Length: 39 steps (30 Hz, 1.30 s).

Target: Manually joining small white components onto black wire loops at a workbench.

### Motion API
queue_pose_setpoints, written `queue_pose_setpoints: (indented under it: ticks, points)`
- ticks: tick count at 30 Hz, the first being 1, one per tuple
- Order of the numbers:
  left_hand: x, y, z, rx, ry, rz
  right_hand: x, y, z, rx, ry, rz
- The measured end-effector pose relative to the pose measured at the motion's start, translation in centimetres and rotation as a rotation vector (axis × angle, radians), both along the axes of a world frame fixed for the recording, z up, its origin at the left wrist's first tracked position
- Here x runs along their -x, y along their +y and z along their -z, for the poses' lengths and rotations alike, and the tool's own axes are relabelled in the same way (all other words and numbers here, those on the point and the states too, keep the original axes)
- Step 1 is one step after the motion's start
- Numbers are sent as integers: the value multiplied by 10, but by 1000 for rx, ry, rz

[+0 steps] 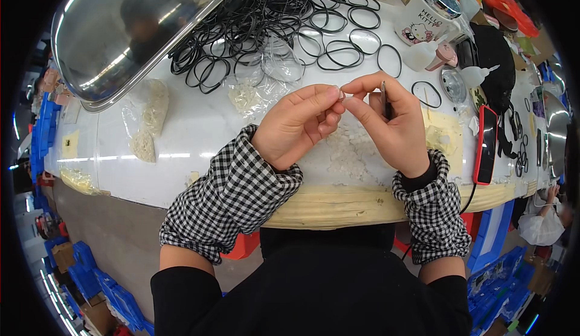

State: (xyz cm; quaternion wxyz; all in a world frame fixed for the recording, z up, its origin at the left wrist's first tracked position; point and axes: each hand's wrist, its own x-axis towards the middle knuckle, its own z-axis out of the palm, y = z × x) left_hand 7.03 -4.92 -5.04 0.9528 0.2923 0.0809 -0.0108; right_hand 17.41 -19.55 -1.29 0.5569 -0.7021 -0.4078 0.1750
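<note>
Head view: pinching a tiny clear piece (341, 94) between thumb and forefinger of the left hand (298, 124), fingers curled in. Meeting it from 3 o'clock — the right hand (389, 121), fingertips closed on the same piece, also gripping a thin dark tool (384, 99) (upright against the palm). Lying at 12 o'clock on the white table (199, 124) — a heap of black rubber rings (272, 16); sitting at 10 o'clock, a steel tray (133, 28).
</note>
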Motion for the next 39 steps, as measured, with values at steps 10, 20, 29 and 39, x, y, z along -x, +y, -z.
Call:
queue_pose_setpoints:
  ticks: [10,20,29,39]
  points:
    - [-2,-3,5,19,-146,10,5,3,-4,47,-377,33]
    - [-2,-10,6,121,-208,77,9,2,5,140,-523,59]
    - [-1,-10,6,130,-217,89,10,2,7,121,-489,54]
    - [0,-10,6,116,-202,91,11,1,3,122,-512,11]
